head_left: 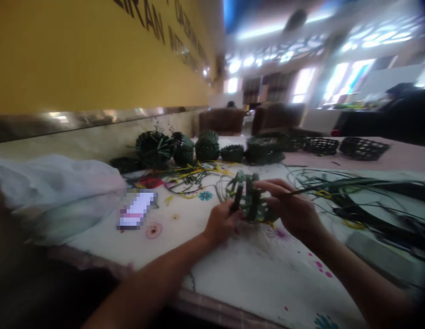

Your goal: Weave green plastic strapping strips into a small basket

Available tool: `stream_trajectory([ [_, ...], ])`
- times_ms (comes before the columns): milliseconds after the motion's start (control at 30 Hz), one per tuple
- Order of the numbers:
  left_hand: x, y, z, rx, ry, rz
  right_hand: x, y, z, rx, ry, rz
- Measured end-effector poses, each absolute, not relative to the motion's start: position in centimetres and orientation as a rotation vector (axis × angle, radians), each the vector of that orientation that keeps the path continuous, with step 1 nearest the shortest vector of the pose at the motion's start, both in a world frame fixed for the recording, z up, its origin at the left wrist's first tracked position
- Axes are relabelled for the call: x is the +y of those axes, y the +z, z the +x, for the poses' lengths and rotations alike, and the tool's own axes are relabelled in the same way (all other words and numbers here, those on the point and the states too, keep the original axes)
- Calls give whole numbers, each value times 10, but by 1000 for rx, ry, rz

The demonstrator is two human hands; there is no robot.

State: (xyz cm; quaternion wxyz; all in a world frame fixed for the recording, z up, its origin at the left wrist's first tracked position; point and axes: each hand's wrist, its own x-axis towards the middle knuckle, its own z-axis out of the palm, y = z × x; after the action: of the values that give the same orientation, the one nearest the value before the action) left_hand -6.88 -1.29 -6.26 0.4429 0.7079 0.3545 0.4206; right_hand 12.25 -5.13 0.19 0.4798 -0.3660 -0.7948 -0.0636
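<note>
A small, partly woven basket (255, 201) of dark green strips is between my hands, just above the table. My left hand (223, 220) is closed around its left side, thumb against an upright dark strip. On the other side, my right hand (297, 212) has its fingers bent against the basket's wall and upper edge, gripping it. A dark green strip (315, 187) runs off to the right from the fingers of that hand; whether they pinch it, I cannot tell. The picture is blurred, and the fingers partly hide the weave.
Several finished-looking green baskets (207, 146) line the table's back. Loose green strips (369, 201) lie at right beside a grey block (380, 256); yellow and green scraps (188, 176) lie behind my hands. At left are a phone (137, 210) and white plastic bag (58, 192).
</note>
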Motion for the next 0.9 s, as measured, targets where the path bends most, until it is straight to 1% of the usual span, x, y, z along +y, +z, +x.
stream_trajectory([
  [200,-14,-58,-70,933,1074,1844,-42,2,127,-2093,-453,-727],
  [433,-15,-56,-71,985,1033,1973,-50,7,118,-2071,-555,-709],
  [600,-15,-55,-71,1028,999,2013,-55,14,113,-2118,-752,-627],
  [767,-17,-53,-71,1066,929,2168,-53,7,117,-2068,-868,-728],
  [833,-18,-52,-70,1059,929,2200,-55,3,118,-1959,-773,-911],
  [867,-18,-52,-70,1053,934,2201,-57,3,118,-1892,-613,-1039],
  [900,-18,-51,-69,1044,940,2194,-59,4,117,-1819,-371,-1164],
])
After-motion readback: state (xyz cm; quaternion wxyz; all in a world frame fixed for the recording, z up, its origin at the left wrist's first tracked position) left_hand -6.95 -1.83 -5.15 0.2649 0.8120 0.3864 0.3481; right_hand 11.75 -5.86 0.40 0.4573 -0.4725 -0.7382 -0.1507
